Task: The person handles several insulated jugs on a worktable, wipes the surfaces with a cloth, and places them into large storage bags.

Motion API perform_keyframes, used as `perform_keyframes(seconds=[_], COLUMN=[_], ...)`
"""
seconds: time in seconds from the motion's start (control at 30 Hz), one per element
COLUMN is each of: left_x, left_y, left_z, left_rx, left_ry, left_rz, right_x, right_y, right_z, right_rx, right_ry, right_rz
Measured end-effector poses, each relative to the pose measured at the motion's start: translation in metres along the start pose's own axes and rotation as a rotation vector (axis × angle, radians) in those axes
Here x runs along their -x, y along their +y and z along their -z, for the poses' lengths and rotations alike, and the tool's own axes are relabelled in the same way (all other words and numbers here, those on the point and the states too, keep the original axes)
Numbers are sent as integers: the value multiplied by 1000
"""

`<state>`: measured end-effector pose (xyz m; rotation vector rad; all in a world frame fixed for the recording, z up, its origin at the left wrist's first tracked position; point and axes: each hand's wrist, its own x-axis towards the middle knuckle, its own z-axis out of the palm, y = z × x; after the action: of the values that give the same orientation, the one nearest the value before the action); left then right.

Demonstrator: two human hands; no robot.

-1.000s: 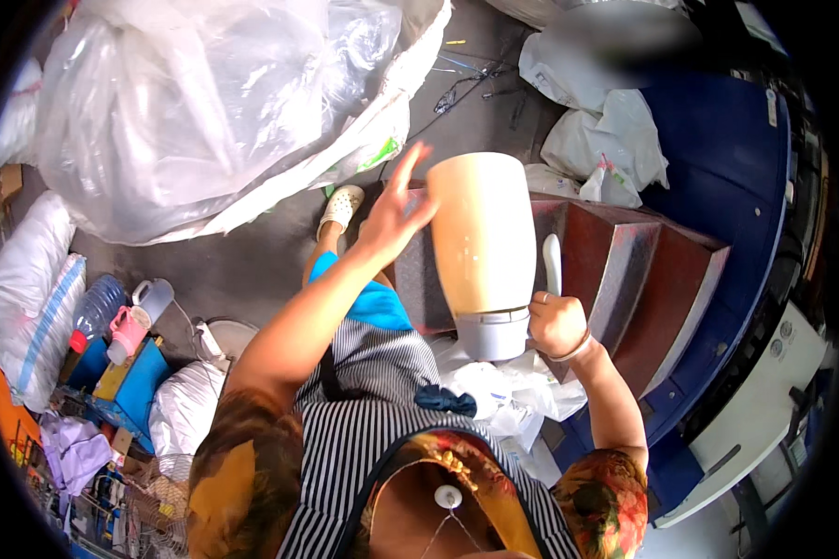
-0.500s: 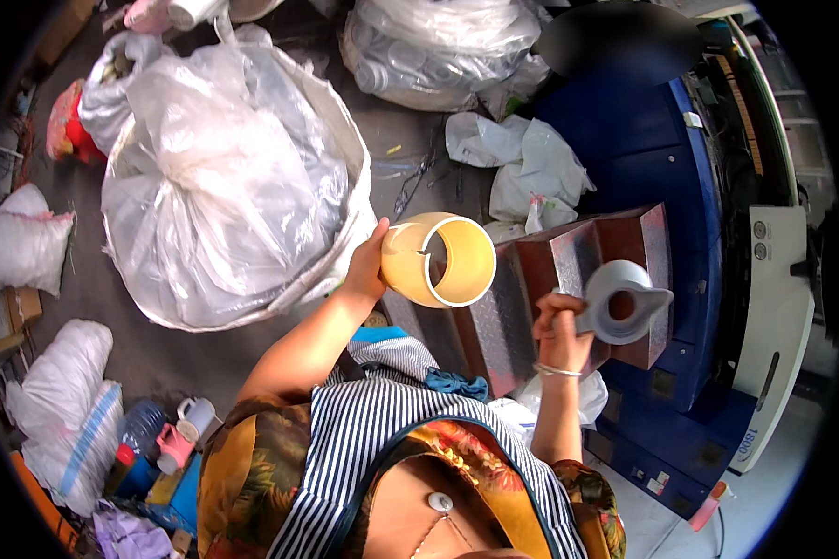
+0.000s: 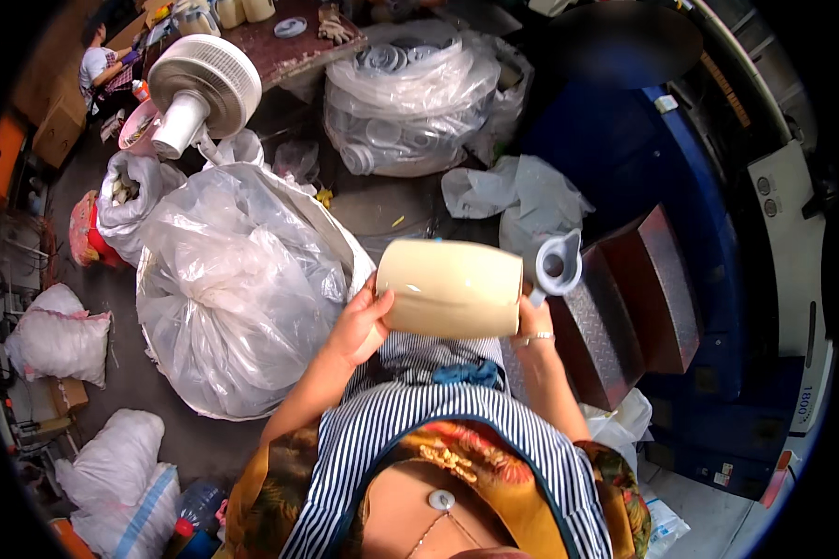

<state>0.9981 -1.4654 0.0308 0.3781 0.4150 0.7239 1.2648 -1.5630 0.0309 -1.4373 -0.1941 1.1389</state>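
Now the cream jug body (image 3: 452, 288) lies sideways at centre frame, left hand (image 3: 359, 328) cupping its base at eight o'clock, right hand (image 3: 534, 321) gripping the grey spout lid (image 3: 557, 264) at three o'clock, and that loose cupping could let it roll off

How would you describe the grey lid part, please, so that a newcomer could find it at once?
Start at the big blue machine on the right, then drop to the brown metal steps in front of it. Just left of them, the right hand holds the grey lid beside the cream jug. It alone is grey, with a round opening and pointed spout.
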Motion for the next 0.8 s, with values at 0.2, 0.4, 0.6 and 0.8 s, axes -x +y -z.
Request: perform_keyframes(seconds=[0.2, 0.4, 0.6, 0.8], left_x=[-95, -227, -339, -397], left_y=[11, 34, 63, 76], left_z=[-16, -27, -47, -49], left_rx=[-139, -90, -469, -411], left_ry=[8, 262, 502, 535], left_rz=[-87, -152, -239, -239], right_x=[-108, -238, -330, -388], right_y=[-46, -155, -227, -263], right_z=[4, 24, 59, 6], right_rx=[45, -137, -1079, -636], right_ry=[-195, -226, -1195, -660], right_rz=[113, -51, -165, -108])
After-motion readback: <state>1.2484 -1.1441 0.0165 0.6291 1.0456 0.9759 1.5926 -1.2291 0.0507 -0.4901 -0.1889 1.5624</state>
